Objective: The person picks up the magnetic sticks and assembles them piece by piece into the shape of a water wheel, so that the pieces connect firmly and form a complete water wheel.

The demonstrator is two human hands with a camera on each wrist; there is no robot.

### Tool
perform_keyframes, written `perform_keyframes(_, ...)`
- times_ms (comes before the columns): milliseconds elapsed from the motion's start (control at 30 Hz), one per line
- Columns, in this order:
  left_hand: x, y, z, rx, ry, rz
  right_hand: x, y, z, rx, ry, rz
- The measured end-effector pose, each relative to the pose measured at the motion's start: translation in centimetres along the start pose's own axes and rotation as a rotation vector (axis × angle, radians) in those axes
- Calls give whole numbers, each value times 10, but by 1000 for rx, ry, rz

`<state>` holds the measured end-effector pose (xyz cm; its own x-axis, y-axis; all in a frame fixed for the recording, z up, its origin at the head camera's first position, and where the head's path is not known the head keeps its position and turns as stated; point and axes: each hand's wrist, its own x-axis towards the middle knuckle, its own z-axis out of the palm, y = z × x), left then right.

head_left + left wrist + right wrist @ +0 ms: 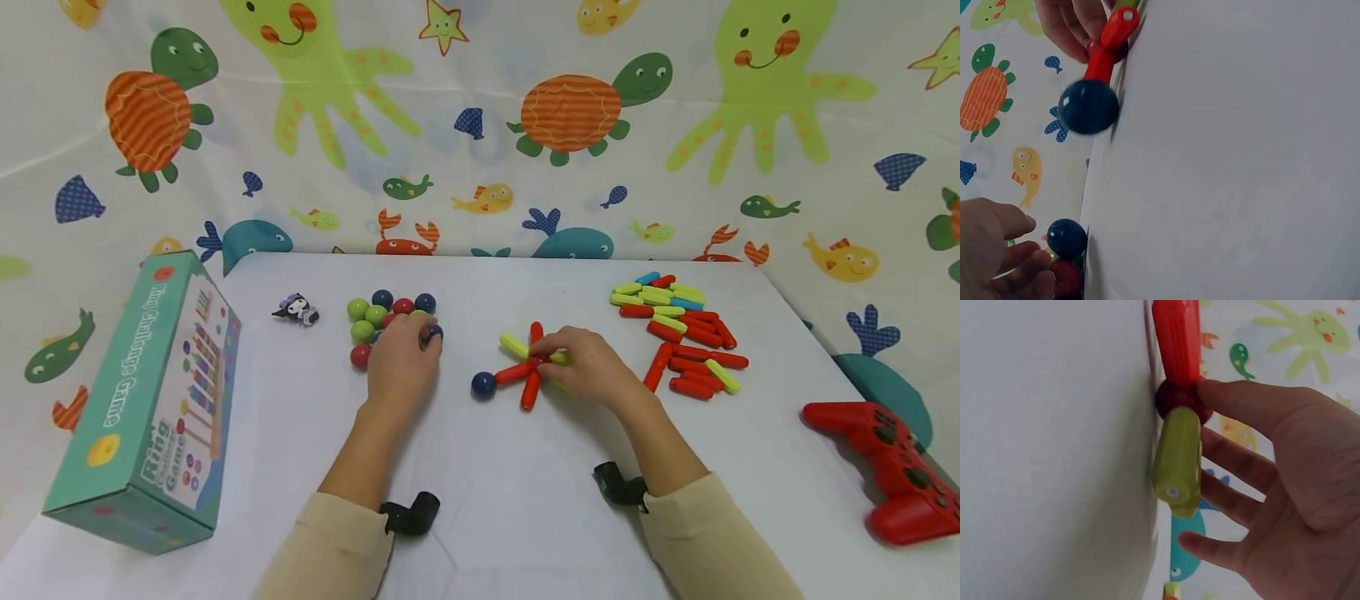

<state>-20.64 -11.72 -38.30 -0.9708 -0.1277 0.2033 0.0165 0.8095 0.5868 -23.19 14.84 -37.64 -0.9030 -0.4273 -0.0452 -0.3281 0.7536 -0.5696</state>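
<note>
While the right hand [581,362] pinches the star-shaped assembly [527,367] at its red hub ball [1172,400], the left hand [405,354] is at the ball cluster [377,315], thumb and fingers apart, just beside a blue ball [1066,237]; can't tell if it touches. Assembly sits mid-desk, between ball cluster and rod pile: red and yellow-green rods stick out from the hub, another blue ball [483,384] on the end of the left red rod. Ball cluster is green, red and blue, partly hidden by the left hand. Rod pile [675,312] lies right of the right hand, mostly red and yellow-green, a few blue. Green game box [161,400] stands far left on the desk [487,500], small figurine [297,310] between it and the balls. Red game controller [888,471] at right edge. Sea-animal cloth [465,75] behind.
</note>
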Motion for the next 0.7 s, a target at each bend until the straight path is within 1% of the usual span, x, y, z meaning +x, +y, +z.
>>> perform_keyframes(33,3,-2,-2,25,12,0,1,-1,-1,-6,-2,-11)
perform_keyframes(67,6,-4,-4,50,3,-4,1,-2,-2,-9,-4,-14)
perform_keyframes(133,11,-6,-6,98,-49,-13,2,-4,-4,-23,-12,-17)
perform_keyframes(200,15,-5,-4,136,-105,-16,2,-5,-6,-32,-16,-14)
perform_keyframes(300,19,-2,1,168,-145,-30,3,-8,-6,-46,-8,-5)
perform_keyframes(400,22,2,4,163,-176,-69,4,-10,-5,-88,15,3)
perform_keyframes(533,20,2,7,140,-275,-117,6,-15,-3,-152,25,11)
perform_keyframes(600,16,2,9,107,-320,-112,7,-17,-3,-161,11,14)
perform_keyframes(700,13,4,14,35,-358,-64,6,-20,-3,-153,-15,20)
